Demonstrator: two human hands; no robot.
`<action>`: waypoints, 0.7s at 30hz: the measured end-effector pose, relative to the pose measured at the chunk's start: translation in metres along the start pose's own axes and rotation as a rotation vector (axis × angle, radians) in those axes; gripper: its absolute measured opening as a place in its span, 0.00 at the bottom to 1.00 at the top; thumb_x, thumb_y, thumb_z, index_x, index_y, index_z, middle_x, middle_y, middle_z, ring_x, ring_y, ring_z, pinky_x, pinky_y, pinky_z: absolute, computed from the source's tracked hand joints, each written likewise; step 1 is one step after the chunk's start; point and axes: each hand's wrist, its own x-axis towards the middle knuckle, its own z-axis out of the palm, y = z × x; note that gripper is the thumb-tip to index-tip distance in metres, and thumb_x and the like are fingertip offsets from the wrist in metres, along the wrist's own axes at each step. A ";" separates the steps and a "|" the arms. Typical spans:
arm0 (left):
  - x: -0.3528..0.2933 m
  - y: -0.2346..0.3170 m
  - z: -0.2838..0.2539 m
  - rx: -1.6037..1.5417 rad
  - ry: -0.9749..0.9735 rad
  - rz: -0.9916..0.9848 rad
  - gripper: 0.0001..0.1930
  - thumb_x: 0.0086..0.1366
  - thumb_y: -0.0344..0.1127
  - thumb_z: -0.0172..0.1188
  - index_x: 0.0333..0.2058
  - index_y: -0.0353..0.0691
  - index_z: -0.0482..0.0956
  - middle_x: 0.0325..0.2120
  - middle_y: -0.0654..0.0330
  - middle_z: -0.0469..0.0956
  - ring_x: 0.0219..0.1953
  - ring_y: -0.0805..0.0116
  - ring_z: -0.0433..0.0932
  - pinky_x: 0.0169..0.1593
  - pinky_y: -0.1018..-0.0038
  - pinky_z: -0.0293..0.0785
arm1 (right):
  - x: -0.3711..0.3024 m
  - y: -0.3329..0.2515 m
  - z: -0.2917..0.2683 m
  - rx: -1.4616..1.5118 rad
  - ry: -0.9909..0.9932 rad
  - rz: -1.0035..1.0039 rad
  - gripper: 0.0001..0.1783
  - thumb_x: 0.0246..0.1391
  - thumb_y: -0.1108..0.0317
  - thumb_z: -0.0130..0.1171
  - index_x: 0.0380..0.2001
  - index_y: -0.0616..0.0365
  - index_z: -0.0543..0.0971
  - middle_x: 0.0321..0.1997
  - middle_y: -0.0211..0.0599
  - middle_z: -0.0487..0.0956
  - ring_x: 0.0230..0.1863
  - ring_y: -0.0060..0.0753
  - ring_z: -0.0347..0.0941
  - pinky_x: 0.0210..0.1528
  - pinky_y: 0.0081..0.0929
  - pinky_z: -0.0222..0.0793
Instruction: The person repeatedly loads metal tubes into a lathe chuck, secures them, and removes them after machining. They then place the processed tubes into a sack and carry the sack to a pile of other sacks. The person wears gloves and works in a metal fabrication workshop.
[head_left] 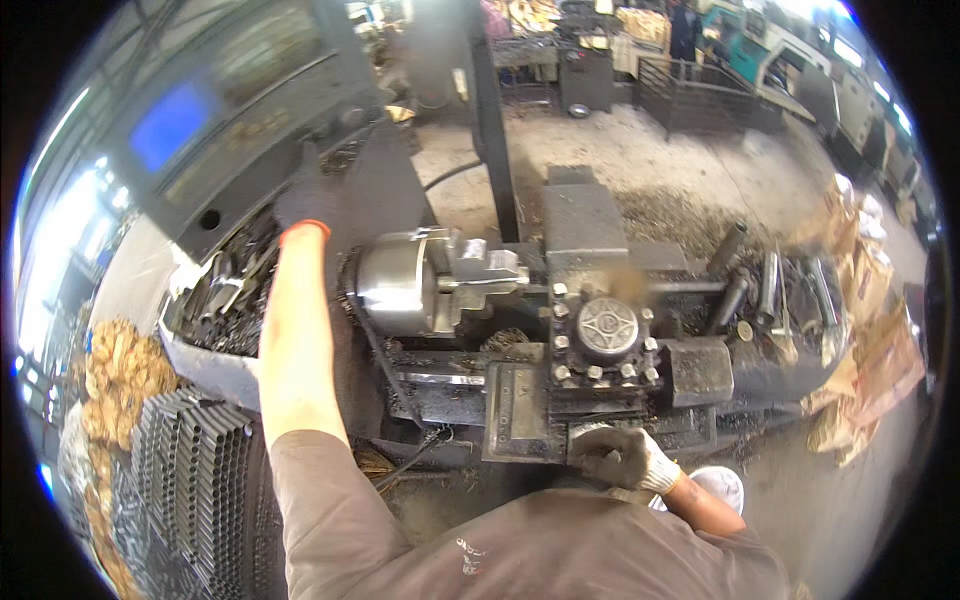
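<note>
My left arm stretches forward to the dark headstock [375, 170] of a lathe. My left hand [308, 195], in a dark glove with an orange cuff, is over its top; the fingers blend into the dark metal. To the right of that hand is the shiny lathe chuck [395, 285], with stepped jaws [485, 272] on its face. My right hand [615, 455], in a dirty white-cuffed glove, is curled low at the front edge of the carriage [520, 410]. What its fingers close on is hidden. Above it stands the square tool post [605, 340], ringed with bolts.
Left of the headstock, a tray [215, 365] holds metal pieces and shavings. Stacked tubes [195, 480] stand at lower left beside a tan bundle [125, 370]. Loose tubes [768, 285] lie at the lathe's right end, near brown paper [860, 360]. A dark post [490, 130] rises behind.
</note>
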 end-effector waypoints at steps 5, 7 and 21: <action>-0.067 0.004 0.036 -0.118 0.244 0.184 0.37 0.74 0.56 0.53 0.77 0.54 0.54 0.54 0.36 0.81 0.51 0.41 0.84 0.55 0.46 0.77 | -0.002 0.027 0.005 0.117 -0.112 0.058 0.16 0.61 0.71 0.65 0.52 0.60 0.85 0.47 0.38 0.88 0.45 0.27 0.84 0.49 0.30 0.82; -0.160 -0.007 0.075 0.061 0.281 0.340 0.28 0.74 0.54 0.54 0.66 0.46 0.72 0.49 0.41 0.83 0.45 0.42 0.85 0.47 0.49 0.81 | 0.006 0.032 0.016 0.141 -0.180 0.057 0.17 0.60 0.72 0.64 0.53 0.60 0.85 0.47 0.38 0.88 0.44 0.25 0.83 0.48 0.29 0.81; -1.073 -0.255 0.178 -0.263 -0.815 -1.688 0.29 0.70 0.54 0.54 0.59 0.39 0.82 0.60 0.49 0.81 0.62 0.45 0.79 0.63 0.57 0.73 | 0.110 0.167 0.299 -0.556 -1.011 -0.757 0.09 0.52 0.61 0.68 0.33 0.54 0.86 0.48 0.43 0.87 0.52 0.49 0.84 0.52 0.43 0.81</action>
